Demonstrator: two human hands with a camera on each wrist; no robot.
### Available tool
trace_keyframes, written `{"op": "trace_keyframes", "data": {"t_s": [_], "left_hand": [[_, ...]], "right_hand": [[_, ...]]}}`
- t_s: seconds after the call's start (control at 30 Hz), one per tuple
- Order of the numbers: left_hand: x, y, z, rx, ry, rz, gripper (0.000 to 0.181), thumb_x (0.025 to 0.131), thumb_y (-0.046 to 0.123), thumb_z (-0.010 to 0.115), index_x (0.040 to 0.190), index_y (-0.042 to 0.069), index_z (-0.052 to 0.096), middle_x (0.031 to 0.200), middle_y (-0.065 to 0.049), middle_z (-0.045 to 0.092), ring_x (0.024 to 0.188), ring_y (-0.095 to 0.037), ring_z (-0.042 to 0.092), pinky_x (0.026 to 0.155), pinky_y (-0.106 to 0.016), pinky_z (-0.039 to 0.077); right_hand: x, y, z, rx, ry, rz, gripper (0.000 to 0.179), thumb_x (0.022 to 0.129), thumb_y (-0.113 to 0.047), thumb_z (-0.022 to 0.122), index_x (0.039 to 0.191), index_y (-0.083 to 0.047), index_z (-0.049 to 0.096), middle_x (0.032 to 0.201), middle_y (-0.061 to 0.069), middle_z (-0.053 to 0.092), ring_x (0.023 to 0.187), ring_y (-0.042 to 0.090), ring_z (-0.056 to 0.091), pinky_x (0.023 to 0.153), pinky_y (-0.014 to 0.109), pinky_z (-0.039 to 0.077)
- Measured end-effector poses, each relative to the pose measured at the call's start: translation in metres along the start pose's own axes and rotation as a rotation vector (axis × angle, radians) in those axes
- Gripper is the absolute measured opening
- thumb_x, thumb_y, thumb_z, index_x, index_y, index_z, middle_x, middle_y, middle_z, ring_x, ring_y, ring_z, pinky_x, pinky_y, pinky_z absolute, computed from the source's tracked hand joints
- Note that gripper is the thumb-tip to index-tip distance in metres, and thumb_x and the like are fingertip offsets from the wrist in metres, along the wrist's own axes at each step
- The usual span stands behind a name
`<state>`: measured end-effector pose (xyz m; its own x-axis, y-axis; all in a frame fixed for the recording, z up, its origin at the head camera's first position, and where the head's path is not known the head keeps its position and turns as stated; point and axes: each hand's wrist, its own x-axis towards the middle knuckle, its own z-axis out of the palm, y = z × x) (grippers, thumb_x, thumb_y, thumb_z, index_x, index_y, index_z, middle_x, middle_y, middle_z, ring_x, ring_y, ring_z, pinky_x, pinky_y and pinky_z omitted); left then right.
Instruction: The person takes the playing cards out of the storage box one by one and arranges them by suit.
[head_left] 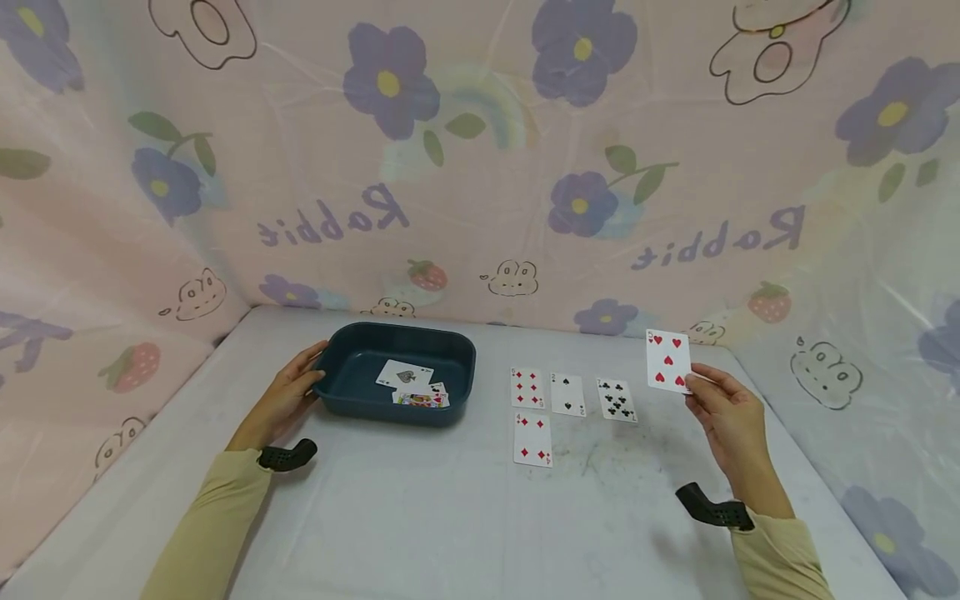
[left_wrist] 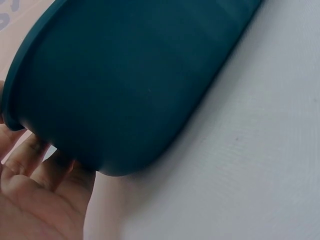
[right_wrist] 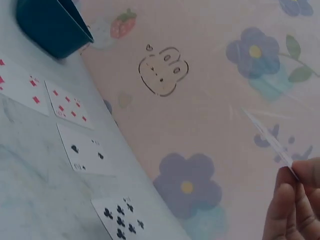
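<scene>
My left hand (head_left: 279,402) grips the left end of a dark teal rectangular bin (head_left: 390,412), thumb at the rim and fingers against the outer wall (left_wrist: 115,90). Inside the bin lie an ace of spades (head_left: 393,372) and a face card (head_left: 423,401) overlapping another card. My right hand (head_left: 729,425) pinches a five of hearts (head_left: 666,362) by its lower right corner, raised above the table; the right wrist view shows this card (right_wrist: 270,137) nearly edge-on.
Face up on the white table (head_left: 420,517) lie a six of diamonds (head_left: 528,388), a two of spades (head_left: 567,393) and a clubs card (head_left: 617,400) in a row. A four of diamonds (head_left: 532,438) lies below the six. A patterned curtain (head_left: 465,208) stands behind.
</scene>
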<state>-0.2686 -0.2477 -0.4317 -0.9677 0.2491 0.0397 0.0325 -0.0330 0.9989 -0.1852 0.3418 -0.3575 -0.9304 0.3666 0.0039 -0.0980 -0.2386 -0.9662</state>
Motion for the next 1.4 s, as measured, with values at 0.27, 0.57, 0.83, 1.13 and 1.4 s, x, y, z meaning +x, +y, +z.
{"op": "trace_keyframes", "data": {"t_s": [0.27, 0.57, 0.83, 1.13, 1.4], "left_hand": [[0.002, -0.002, -0.003, -0.013, -0.005, 0.008, 0.056, 0.105, 0.009, 0.036, 0.156, 0.008, 0.012, 0.160, -0.018, 0.007, 0.140, -0.034, 0.019, 0.091, -0.019, 0.042], [-0.001, 0.000, -0.001, -0.015, 0.001, 0.000, 0.056, 0.105, 0.007, 0.035, 0.156, 0.008, 0.011, 0.160, -0.017, 0.007, 0.141, -0.035, 0.017, 0.091, -0.019, 0.041], [-0.001, -0.001, -0.001, -0.018, 0.003, 0.000, 0.056, 0.105, 0.009, 0.036, 0.156, 0.007, 0.011, 0.160, -0.017, 0.005, 0.141, -0.035, 0.015, 0.090, -0.018, 0.041], [-0.001, 0.001, -0.001, 0.005, 0.008, -0.017, 0.056, 0.106, 0.007, 0.034, 0.156, 0.009, 0.011, 0.160, -0.016, 0.006, 0.142, -0.034, 0.015, 0.098, -0.025, 0.038], [0.000, -0.002, -0.002, 0.013, 0.004, -0.004, 0.056, 0.106, 0.010, 0.037, 0.156, 0.008, 0.012, 0.160, -0.018, 0.005, 0.142, -0.036, 0.014, 0.093, -0.021, 0.040]], "right_hand": [[0.016, 0.010, -0.020, -0.073, 0.102, 0.098, 0.042, 0.087, -0.016, 0.074, 0.125, -0.008, 0.057, 0.098, -0.005, 0.064, 0.082, 0.011, 0.060, 0.069, 0.019, 0.051], [0.034, 0.026, -0.035, -0.232, 0.226, 0.273, 0.039, 0.092, -0.026, 0.068, 0.127, -0.015, 0.055, 0.101, -0.007, 0.059, 0.097, 0.017, 0.051, 0.072, 0.020, 0.049], [0.045, 0.040, -0.052, -0.231, 0.189, 0.308, 0.016, 0.091, -0.018, 0.069, 0.106, -0.019, 0.064, 0.084, -0.012, 0.063, 0.084, 0.010, 0.055, 0.071, 0.021, 0.049], [0.053, 0.054, -0.064, -0.322, 0.146, 0.338, 0.008, 0.091, -0.016, 0.069, 0.090, -0.023, 0.066, 0.077, -0.012, 0.064, 0.073, 0.007, 0.056, 0.064, 0.022, 0.049], [0.060, 0.060, -0.059, -0.522, 0.165, 0.334, 0.037, 0.092, -0.018, 0.068, 0.125, -0.004, 0.059, 0.076, -0.013, 0.061, 0.071, 0.010, 0.053, 0.060, 0.023, 0.047]]}}
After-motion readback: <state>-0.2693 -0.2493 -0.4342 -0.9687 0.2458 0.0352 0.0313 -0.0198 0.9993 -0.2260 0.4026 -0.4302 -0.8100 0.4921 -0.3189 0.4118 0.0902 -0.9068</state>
